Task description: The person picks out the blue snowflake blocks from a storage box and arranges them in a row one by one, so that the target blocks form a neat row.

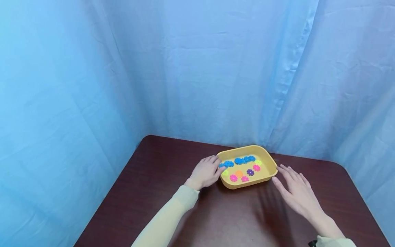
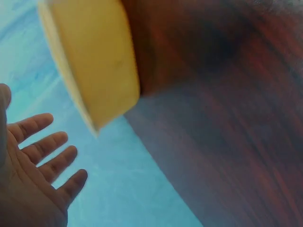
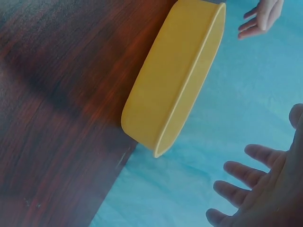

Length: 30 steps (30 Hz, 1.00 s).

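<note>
A yellow rectangular tray [image 1: 247, 185] stands on the table toward its far side. Flower-shaped plastic discs lie inside it: several blue ones [image 1: 239, 161] along the back, pink ones [image 1: 233, 178], an orange one [image 1: 239, 174], a purple one [image 1: 250, 172] and yellow ones [image 1: 258, 162]. My left hand [image 1: 206, 171] is at the tray's left end, fingers extended and overlapping the rim in the head view; the left wrist view has them spread apart from the tray wall [image 2: 97, 61]. Beside the right end, my right hand [image 1: 297, 192] has its fingers spread, holding nothing.
The dark red-brown tabletop [image 1: 148, 178] has rounded far corners. Light blue curtains [image 1: 200, 75] hang behind the table and on both sides, close to its far edge.
</note>
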Each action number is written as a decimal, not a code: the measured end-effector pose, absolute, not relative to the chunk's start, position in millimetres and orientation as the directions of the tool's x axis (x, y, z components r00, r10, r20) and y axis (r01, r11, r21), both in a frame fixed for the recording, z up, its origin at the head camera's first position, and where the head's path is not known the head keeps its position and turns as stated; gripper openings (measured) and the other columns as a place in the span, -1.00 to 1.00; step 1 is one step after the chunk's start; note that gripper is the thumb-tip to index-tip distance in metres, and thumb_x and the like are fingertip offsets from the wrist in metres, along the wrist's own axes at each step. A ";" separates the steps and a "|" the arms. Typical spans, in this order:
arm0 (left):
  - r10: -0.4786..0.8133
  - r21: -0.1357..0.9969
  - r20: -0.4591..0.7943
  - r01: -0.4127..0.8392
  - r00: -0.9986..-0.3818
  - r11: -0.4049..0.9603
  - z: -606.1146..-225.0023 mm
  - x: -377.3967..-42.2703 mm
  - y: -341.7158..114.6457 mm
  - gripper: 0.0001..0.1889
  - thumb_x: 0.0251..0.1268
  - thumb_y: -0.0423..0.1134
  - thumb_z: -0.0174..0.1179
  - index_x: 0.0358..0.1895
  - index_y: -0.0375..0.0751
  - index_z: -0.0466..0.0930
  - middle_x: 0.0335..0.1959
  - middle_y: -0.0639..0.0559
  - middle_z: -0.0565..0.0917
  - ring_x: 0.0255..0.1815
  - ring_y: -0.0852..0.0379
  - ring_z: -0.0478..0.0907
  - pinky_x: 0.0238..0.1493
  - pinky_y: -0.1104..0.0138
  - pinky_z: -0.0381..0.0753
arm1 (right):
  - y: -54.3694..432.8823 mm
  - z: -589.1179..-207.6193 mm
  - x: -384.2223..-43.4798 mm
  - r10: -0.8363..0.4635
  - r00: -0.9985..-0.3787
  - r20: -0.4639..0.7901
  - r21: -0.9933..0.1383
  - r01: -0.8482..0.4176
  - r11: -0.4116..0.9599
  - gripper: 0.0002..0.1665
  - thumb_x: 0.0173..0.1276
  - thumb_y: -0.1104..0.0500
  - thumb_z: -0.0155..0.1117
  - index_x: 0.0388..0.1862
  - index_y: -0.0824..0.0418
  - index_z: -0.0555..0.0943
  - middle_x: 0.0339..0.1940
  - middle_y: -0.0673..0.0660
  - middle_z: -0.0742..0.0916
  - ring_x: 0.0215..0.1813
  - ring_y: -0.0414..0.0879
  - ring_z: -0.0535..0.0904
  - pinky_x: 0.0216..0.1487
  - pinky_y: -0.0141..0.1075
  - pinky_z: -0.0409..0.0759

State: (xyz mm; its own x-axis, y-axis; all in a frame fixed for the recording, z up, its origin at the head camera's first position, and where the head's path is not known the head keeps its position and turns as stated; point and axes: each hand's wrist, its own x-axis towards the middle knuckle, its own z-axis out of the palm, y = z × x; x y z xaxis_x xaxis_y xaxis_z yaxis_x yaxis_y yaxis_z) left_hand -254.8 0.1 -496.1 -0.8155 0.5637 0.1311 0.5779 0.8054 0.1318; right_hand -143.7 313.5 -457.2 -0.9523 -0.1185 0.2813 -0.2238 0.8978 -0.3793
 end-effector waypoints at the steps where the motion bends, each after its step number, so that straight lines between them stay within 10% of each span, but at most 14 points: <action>1: 0.578 0.113 0.132 0.592 -0.805 0.798 -499.0 -253.9 2.4 -0.42 0.58 0.19 -0.23 0.36 -0.10 0.45 0.41 -0.03 0.41 0.45 0.04 0.30 0.46 0.17 0.24 | 313.1 -457.6 -143.7 -0.118 -0.953 0.278 -0.385 -0.223 0.896 -0.32 0.56 -0.15 0.02 0.44 0.25 0.36 0.43 0.35 0.42 0.50 0.32 0.17 0.43 0.30 -0.05; 13: 0.651 0.041 0.083 0.655 -0.754 0.754 -524.5 -244.4 13.5 -0.21 0.33 0.51 -0.26 0.24 0.02 0.58 0.40 0.07 0.44 0.48 0.13 0.24 0.50 0.26 0.11 | 314.2 -459.6 -141.6 -0.108 -0.960 0.257 -0.406 -0.209 0.890 -0.33 0.58 -0.14 -0.02 0.44 0.28 0.36 0.43 0.36 0.42 0.50 0.32 0.16 0.46 0.27 -0.09; 30: 0.664 0.078 0.095 0.671 -0.741 0.738 -530.2 -242.2 14.3 -0.44 0.41 0.35 -0.06 0.03 0.02 0.69 0.17 0.11 0.57 0.45 0.10 0.26 0.51 0.25 0.10 | 316.0 -461.1 -141.1 -0.097 -0.966 0.240 -0.412 -0.192 0.891 -0.32 0.58 -0.14 -0.03 0.45 0.29 0.35 0.42 0.37 0.42 0.48 0.35 0.18 0.27 0.36 0.11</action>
State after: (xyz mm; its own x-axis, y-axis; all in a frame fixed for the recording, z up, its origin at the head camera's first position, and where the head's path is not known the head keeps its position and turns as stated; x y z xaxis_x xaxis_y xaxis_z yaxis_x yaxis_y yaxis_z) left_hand -242.2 14.3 -530.2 -0.7415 0.6642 0.0949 0.6707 0.7376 0.0781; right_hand -141.1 316.0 -461.1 -0.9659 -0.0970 0.2401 -0.1919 0.8907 -0.4120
